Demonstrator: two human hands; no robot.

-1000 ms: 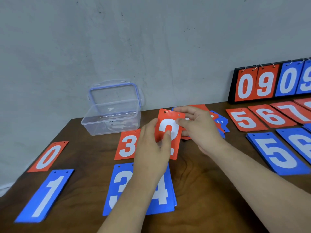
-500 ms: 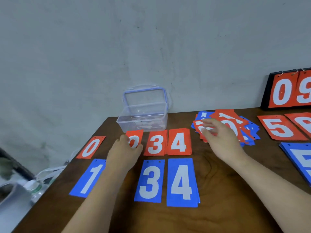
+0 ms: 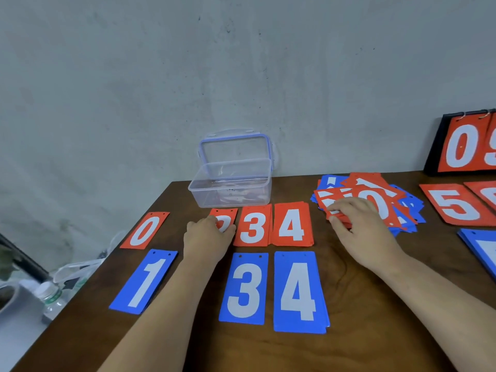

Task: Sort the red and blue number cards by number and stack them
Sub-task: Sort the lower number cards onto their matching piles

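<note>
two hands are engaged. red 2 card (image 3: 225, 216) is laid on the table (image 3: 349, 312) just beside red 3 card (image 3: 253, 225). left hand (image 3: 208, 236) rests its fingers on top, thumb off to the side, nothing gripped. the card should be squared against its neighbour before release. right hand (image 3: 358, 232) pinches the near edge of the mixed pile (image 3: 375, 200); only one card should be peeled off. versus 0.5 s ago: right hand was spread over the pile and is now closed on it.
</note>
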